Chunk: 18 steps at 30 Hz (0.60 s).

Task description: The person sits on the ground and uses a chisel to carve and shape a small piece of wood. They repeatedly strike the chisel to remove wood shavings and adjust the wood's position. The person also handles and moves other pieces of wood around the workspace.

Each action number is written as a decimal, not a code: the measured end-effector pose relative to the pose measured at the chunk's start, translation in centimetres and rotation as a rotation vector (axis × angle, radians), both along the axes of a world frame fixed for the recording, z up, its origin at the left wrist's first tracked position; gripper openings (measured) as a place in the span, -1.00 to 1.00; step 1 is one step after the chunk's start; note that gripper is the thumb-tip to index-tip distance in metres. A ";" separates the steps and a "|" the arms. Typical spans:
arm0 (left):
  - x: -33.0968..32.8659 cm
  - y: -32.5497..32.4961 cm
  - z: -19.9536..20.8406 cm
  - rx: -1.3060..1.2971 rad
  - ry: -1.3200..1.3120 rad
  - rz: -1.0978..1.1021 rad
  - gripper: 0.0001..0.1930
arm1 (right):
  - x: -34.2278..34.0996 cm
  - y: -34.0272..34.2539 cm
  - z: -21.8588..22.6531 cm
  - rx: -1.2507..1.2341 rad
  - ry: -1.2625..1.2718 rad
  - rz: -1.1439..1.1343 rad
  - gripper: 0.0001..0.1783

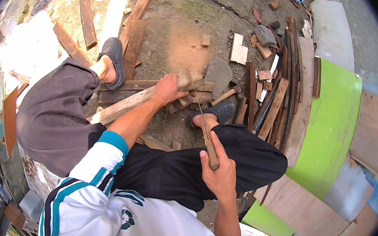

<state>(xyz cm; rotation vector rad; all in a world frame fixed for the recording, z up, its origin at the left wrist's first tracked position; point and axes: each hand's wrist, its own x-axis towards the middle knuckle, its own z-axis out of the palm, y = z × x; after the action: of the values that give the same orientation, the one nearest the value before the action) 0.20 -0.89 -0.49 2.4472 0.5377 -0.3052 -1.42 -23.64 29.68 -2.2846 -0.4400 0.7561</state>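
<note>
My left hand (166, 89) grips the top of a squared wooden beam (128, 104) near its far end. The beam slants from beside my left thigh up to the right and lies across darker wood blocks (124, 93). In my right hand (221, 171) is the wooden handle of a handsaw (208, 143), held above my right leg. Its thin blade, seen nearly edge-on, reaches to the beam's end, just right of my left hand. Whether the teeth have entered the wood, I cannot tell.
A hammer with a wooden handle (223, 96) lies by my right shoe (219, 113). Dark wood strips (290, 78) are heaped at the right, beside a green board (334, 119). Reddish sawdust (187, 48) covers the ground ahead, with a small wood block (205, 40) on it.
</note>
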 end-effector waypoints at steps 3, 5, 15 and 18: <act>-0.1 0.0 -0.6 0.000 -0.022 0.011 -0.16 | -0.5 -0.1 0.6 -0.035 -0.006 0.006 -0.38; 0.1 0.1 -0.5 -0.015 0.013 0.003 -0.18 | -0.6 -0.2 1.0 -0.047 -0.011 0.002 -0.37; -0.4 -0.2 -0.2 -0.028 -0.020 0.022 -0.21 | -0.3 -0.5 0.4 -0.014 -0.047 0.026 -0.38; -0.4 -0.4 0.0 -0.013 -0.019 0.025 -0.21 | 1.4 0.6 -2.9 0.046 -0.116 0.054 -0.39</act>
<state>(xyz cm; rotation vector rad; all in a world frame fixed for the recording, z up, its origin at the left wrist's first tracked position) -0.15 -1.24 -0.50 2.4263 0.5561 -0.2739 0.00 -23.07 26.74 -2.2893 -0.5692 0.6356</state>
